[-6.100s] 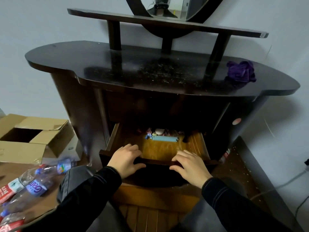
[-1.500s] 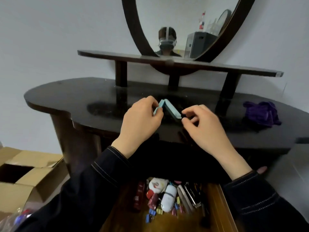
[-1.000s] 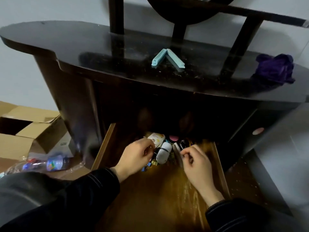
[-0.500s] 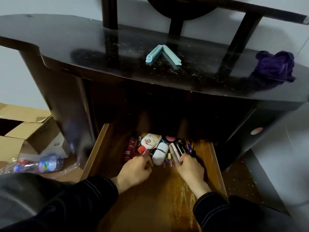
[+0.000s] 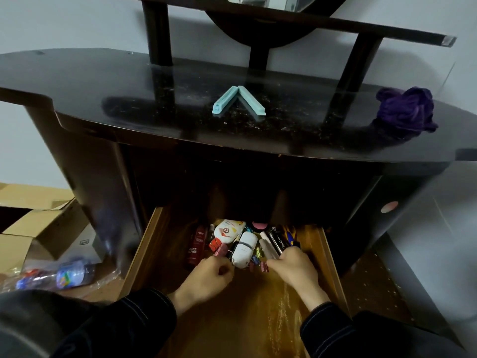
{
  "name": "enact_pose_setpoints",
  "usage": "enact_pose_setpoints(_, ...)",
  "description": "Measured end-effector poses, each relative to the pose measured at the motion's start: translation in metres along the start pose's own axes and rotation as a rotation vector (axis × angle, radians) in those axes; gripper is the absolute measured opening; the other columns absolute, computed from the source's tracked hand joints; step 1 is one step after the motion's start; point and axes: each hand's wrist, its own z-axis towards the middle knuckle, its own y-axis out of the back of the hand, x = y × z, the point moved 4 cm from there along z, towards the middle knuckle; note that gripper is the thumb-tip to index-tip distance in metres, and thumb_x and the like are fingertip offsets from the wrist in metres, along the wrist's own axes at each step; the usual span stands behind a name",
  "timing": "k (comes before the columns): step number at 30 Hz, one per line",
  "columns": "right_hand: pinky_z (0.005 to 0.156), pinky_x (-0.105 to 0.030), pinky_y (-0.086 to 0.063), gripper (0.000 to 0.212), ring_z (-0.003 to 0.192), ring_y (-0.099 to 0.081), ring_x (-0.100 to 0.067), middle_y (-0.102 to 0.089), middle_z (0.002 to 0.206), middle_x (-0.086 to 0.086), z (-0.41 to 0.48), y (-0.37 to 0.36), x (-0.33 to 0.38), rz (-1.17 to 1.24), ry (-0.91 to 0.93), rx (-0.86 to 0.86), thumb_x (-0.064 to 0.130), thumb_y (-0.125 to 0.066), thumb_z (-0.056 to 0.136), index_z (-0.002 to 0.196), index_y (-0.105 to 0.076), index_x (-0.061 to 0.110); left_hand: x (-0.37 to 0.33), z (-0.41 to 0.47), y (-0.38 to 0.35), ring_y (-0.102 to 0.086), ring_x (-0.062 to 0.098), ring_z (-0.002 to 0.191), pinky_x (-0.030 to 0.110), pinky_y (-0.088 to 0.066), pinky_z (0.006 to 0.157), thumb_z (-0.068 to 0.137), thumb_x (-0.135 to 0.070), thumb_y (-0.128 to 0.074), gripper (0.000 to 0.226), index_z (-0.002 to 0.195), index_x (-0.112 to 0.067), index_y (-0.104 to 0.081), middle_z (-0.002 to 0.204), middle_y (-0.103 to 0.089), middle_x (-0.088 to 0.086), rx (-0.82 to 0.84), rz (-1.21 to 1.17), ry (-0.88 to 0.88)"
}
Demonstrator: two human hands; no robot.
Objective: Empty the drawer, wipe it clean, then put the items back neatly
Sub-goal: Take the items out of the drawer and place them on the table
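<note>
- The drawer (image 5: 141,255) stands pulled out under the dark bench (image 5: 103,81). Its things lie heaped at the back, partly under the bench's edge.
- The heap holds a white bottle (image 5: 245,248), a white tube with a red mark (image 5: 228,231), a dark red tube (image 5: 196,245), slim tubes (image 5: 276,242) and small coloured binder clips (image 5: 219,250).
- The left grip (image 5: 209,277) is curled at the near edge of the heap, fingertips by the clips. I cannot tell whether it pinches anything.
- The right grip (image 5: 294,267) has its fingers curled round the near ends of the slim tubes.
- The bench's overhang shades the back of the drawer, so the farthest things are hard to make out.
- On the benchtop a pale blue clip (image 5: 238,100) lies open in a V, and a crumpled purple cloth (image 5: 405,111) sits well apart at the right end.
- The benchtop is glossy and speckled with dust; the drawer floor is bare orange-brown wood near the person.
- Dark posts carry a shelf (image 5: 335,24) and a mirror (image 5: 268,1) against a pale wall (image 5: 64,21).
- On the floor to the left are an open cardboard box (image 5: 38,228) and a plastic bottle (image 5: 69,275) lying on its side.
</note>
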Motion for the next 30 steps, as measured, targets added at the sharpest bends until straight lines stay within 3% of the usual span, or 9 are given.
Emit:
enact_pose_setpoints(3, 0.048, -0.024, -0.034, 0.037, 0.039, -0.045, -0.007, -0.05, 0.042, 0.008, -0.013, 0.004, 0.004, 0.194, 0.102, 0.052, 0.04, -0.071, 0.079, 0.053, -0.055, 0.02, -0.002, 0.001, -0.005, -0.063, 0.014, 0.056, 0.027, -0.05, 0.049, 0.101, -0.029, -0.057, 0.019, 0.098, -0.014, -0.068, 0.074, -0.072, 0.004, 0.061, -0.368, 0.095)
enact_pose_setpoints(5, 0.06, -0.029, -0.047, 0.03, 0.059, -0.061, -0.011, -0.064, 0.061, 0.004, -0.026, -0.001, 0.018, 0.281, 0.217, 0.161, 0.049, -0.069, 0.078, 0.067, -0.064, 0.022, -0.005, 0.001, -0.006, -0.065, 0.021, 0.061, 0.029, -0.052, 0.048, 0.099, -0.04, -0.059, 0.033, 0.109, -0.01, -0.066, 0.082, -0.075, 0.009, 0.06, -0.608, 0.168)
enact_pose_setpoints(7, 0.072, -0.025, -0.049, 0.034, 0.07, -0.063, -0.004, -0.067, 0.073, 0.004, -0.037, -0.009, 0.03, 0.242, 0.327, 0.235, 0.061, -0.065, 0.077, 0.08, -0.067, 0.027, -0.004, 0.001, -0.006, -0.067, 0.022, 0.067, 0.032, -0.055, 0.052, 0.098, -0.043, -0.06, 0.039, 0.116, -0.008, -0.063, 0.093, -0.074, 0.013, 0.037, -0.748, 0.217)
enact_pose_setpoints(11, 0.066, -0.027, -0.049, 0.033, 0.068, -0.063, -0.006, -0.066, 0.075, 0.005, -0.04, -0.019, 0.037, 0.102, 0.4, 0.234, 0.062, -0.056, 0.087, 0.084, -0.065, 0.03, 0.006, 0.005, -0.003, -0.07, 0.024, 0.072, 0.034, -0.056, 0.061, 0.102, -0.035, -0.055, 0.03, 0.113, -0.008, -0.062, 0.096, -0.072, 0.019, -0.092, -0.774, 0.236)
enact_pose_setpoints(14, 0.052, -0.02, -0.041, 0.025, 0.056, -0.057, -0.007, -0.063, 0.072, 0.004, -0.022, -0.006, 0.024, 0.057, 0.273, 0.037, 0.049, -0.051, 0.1, 0.091, -0.063, 0.029, 0.01, 0.006, 0.002, -0.069, 0.024, 0.065, 0.027, -0.052, 0.056, 0.102, -0.043, -0.052, 0.037, 0.109, -0.007, -0.061, 0.071, -0.069, 0.013, -0.142, -0.735, 0.248)
enact_pose_setpoints(17, 0.043, -0.018, -0.029, 0.018, 0.052, -0.049, -0.003, -0.062, 0.076, 0.01, -0.009, 0.004, 0.007, -0.109, 0.128, -0.151, 0.04, -0.048, 0.104, 0.112, -0.059, 0.028, 0.01, 0.004, 0.002, -0.057, 0.025, 0.048, 0.028, -0.045, 0.044, 0.101, -0.048, -0.052, 0.04, 0.105, -0.008, -0.056, 0.063, -0.059, 0.014, -0.128, -0.72, 0.22)
enact_pose_setpoints(21, 0.048, -0.022, -0.039, 0.023, 0.067, -0.061, -0.01, -0.07, 0.094, 0.006, -0.001, -0.009, 0.0, -0.268, 0.07, -0.137, 0.036, -0.049, 0.104, 0.12, -0.059, 0.023, 0.01, 0.004, 0.002, -0.042, 0.017, 0.042, 0.026, -0.034, 0.04, 0.102, -0.024, -0.053, 0.015, 0.101, -0.009, -0.056, 0.059, -0.048, 0.007, -0.135, -0.663, 0.193)
enact_pose_setpoints(26, 0.062, -0.027, -0.056, 0.024, 0.077, -0.068, -0.012, -0.068, 0.092, 0.006, 0.003, -0.017, 0.004, -0.314, 0.033, -0.079, 0.04, -0.059, 0.099, 0.111, -0.063, 0.02, 0.012, 0.004, 0.004, -0.043, 0.014, 0.042, 0.025, -0.033, 0.04, 0.1, -0.014, -0.054, 0.008, 0.101, -0.006, -0.056, 0.062, -0.051, 0.006, -0.132, -0.61, 0.177)
enact_pose_setpoints(30, 0.057, -0.027, -0.05, 0.024, 0.069, -0.066, -0.013, -0.062, 0.078, 0.008, 0.0, 0.007, 0.008, -0.259, 0.007, -0.135, 0.046, -0.059, 0.095, 0.092, -0.058, 0.023, 0.01, 0.004, 0.007, -0.048, 0.015, 0.045, 0.029, -0.037, 0.044, 0.097, -0.009, -0.055, 0.003, 0.095, -0.008, -0.057, 0.062, -0.054, 0.005, -0.165, -0.515, 0.126)
